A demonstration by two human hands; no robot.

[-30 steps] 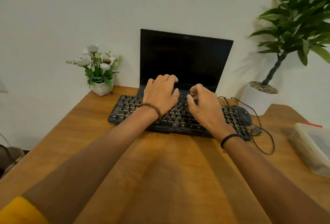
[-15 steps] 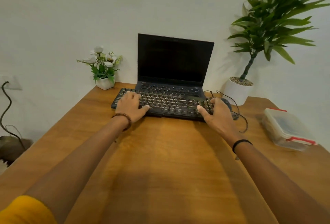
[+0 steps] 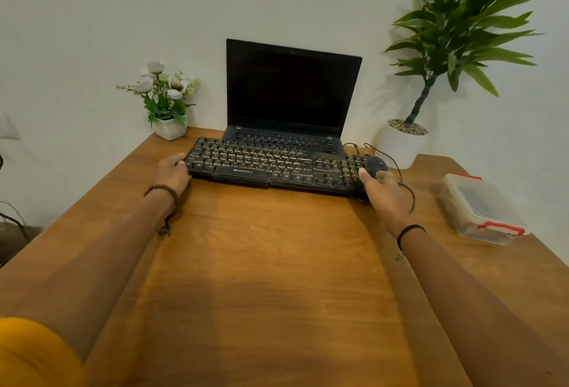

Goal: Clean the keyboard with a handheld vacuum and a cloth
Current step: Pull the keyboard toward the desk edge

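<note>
On a wooden desk (image 3: 277,263) against a pale wall, seen from above and behind two outstretched bare arms, lay a black keyboard (image 3: 271,168), set across the far middle of the desk. At the far left corner stood a small white pot of flowers (image 3: 166,100). Just right of it, the left hand (image 3: 172,172), a bead bracelet at its wrist, was curled around the keyboard's left end, fingers closed on that edge. Behind the keyboard, touching or nearly touching its far edge, an open laptop (image 3: 292,94) showed a dark screen. The right hand (image 3: 385,192) lay at the keyboard's right end with its thumb on the keys; whether it truly gripped the edge could not be told. A dark mouse (image 3: 374,163) sat just beyond that hand, its cable looping on the desk. Farther right stood a tall plant (image 3: 455,32) in a white pot, and near the right edge a clear lidded box (image 3: 480,208) with red clips.

No vacuum or cloth was in sight. This looked like a preparing step: taking hold of the keyboard to move it. The next move would likely call for a level lift with both hands, minding the cable.
</note>
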